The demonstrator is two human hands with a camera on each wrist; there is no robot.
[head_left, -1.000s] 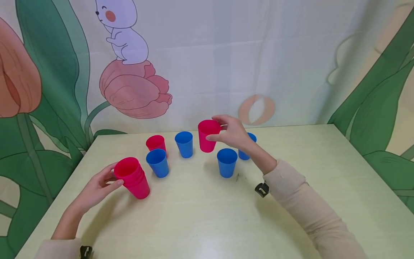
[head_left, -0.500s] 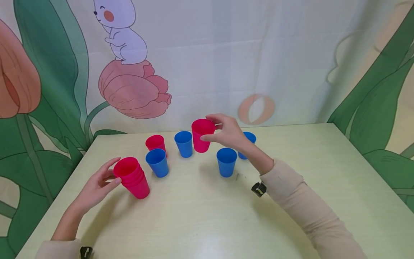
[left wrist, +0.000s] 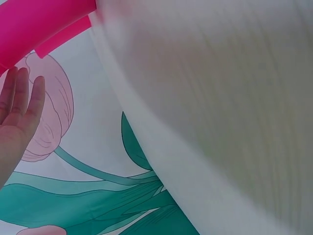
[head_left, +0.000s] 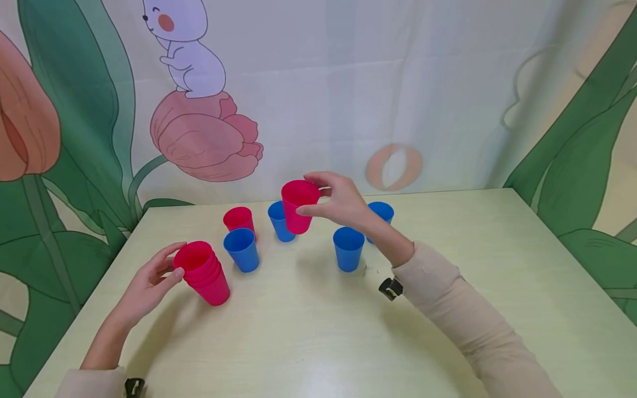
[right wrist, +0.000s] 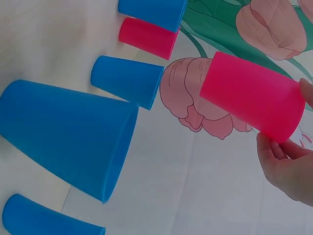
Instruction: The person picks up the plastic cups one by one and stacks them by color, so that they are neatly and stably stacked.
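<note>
My right hand [head_left: 338, 202] grips a red plastic cup [head_left: 300, 207] near its rim, thumb in front and fingers behind. The cup is held up off the table and overlaps a blue cup [head_left: 278, 222] behind it. In the right wrist view the same red cup [right wrist: 252, 95] hangs clear of several blue ones. At the left, my left hand [head_left: 151, 284] holds a stack of red cups [head_left: 211, 282] by the upper rim, thumb on the near side; the stack stands on the table. The left wrist view shows part of that stack [left wrist: 44, 29] above the fingers [left wrist: 34, 103].
Left of centre, a blue cup [head_left: 242, 251] stands in front of a single red cup [head_left: 239, 216]. Another blue cup [head_left: 348, 251] is below the right wrist, with one more [head_left: 382, 210] partly hidden behind the forearm. A printed curtain [head_left: 308, 110] hangs along the table's back edge.
My right hand has carried the red cup leftward, from between the blue cups to in front of the back one. The left hand and its stack have stayed nearly still.
</note>
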